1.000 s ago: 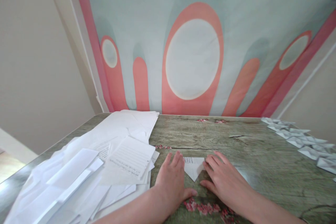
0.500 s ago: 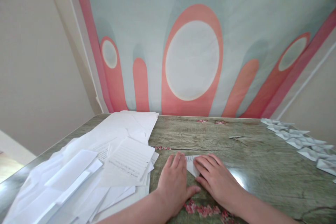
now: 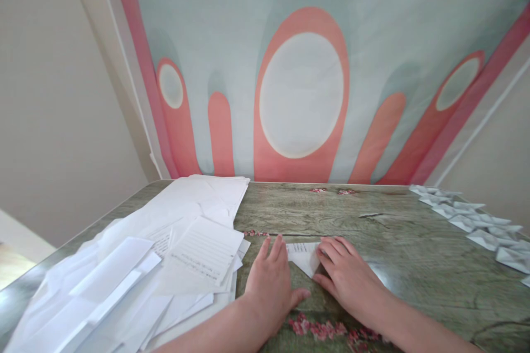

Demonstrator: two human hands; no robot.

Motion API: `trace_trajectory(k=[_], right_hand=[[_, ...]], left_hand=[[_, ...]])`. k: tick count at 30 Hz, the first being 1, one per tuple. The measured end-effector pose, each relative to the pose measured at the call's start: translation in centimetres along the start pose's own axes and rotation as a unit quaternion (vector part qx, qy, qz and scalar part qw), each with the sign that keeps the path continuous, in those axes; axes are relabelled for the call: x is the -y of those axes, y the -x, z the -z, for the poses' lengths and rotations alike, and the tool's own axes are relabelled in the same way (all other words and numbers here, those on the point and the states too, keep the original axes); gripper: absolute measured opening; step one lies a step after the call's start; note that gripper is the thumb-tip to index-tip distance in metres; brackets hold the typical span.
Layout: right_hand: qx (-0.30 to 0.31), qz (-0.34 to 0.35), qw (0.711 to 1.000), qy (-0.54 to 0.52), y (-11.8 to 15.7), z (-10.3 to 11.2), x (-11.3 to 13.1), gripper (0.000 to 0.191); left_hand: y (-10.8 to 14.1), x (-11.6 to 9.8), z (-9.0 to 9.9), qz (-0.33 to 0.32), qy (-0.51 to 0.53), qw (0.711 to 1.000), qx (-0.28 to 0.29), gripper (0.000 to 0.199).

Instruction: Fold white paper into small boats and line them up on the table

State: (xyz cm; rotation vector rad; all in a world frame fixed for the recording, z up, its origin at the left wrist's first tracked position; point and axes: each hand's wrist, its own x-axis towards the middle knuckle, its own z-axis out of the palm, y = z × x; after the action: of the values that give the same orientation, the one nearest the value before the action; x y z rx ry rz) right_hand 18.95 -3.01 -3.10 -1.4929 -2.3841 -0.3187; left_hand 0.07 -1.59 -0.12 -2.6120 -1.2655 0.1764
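Between my two hands a small folded piece of paper (image 3: 304,256) lies on the wooden-patterned table, printed lines along its upper part and a point toward me. My left hand (image 3: 272,281) rests flat at its left edge, fingers stretched forward and thumb out to the right. At the right end of the paper is my right hand (image 3: 345,273), its bent fingers and thumb closed on that edge. Part of the paper is hidden under the right fingers.
A spread pile of white and lined sheets (image 3: 165,281) covers the table's left side. Along the right edge stands a row of several folded paper pieces (image 3: 467,218). A wall with a red and grey-green pattern (image 3: 244,38) rises behind the table (image 3: 290,212).
My hands have moved slightly apart, the left one leftward and the right one rightward. More of the folded paper shows between them.
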Motion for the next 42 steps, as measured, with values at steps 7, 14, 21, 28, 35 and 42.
trace_trajectory(k=[7, 14, 21, 28, 35, 42], right_hand=[[-0.002, -0.002, 1.0, -0.005, -0.3, 0.5, -1.0, 0.008], [-0.018, -0.048, 0.985, -0.162, -0.5, -1.0, -3.2, 0.02], [-0.002, -0.108, 0.949, -0.298, -1.2, -2.2, -4.4, 0.013], [0.012, -0.103, 0.947, -0.304, -1.0, -1.9, -4.1, 0.012], [0.028, -0.09, 0.947, -0.309, -1.0, -1.4, -3.9, 0.015], [0.053, -0.069, 0.938, -0.334, -1.0, -0.4, -3.7, 0.023]], left_hand=[[-0.5, 0.4, -0.2, -0.003, 0.016, 0.999, -0.038, 0.049], [-1.6, 2.3, 0.2, 0.012, 0.12, 0.989, -0.085, 0.024], [-2.6, 3.8, -1.9, 0.06, 0.256, 0.959, -0.103, 0.02], [-2.6, 3.9, -2.7, 0.062, 0.327, 0.938, -0.097, 0.038], [-2.7, 4.0, -2.1, 0.084, 0.373, 0.923, -0.045, 0.037], [-2.7, 3.8, -1.7, 0.077, 0.419, 0.905, -0.008, 0.038]])
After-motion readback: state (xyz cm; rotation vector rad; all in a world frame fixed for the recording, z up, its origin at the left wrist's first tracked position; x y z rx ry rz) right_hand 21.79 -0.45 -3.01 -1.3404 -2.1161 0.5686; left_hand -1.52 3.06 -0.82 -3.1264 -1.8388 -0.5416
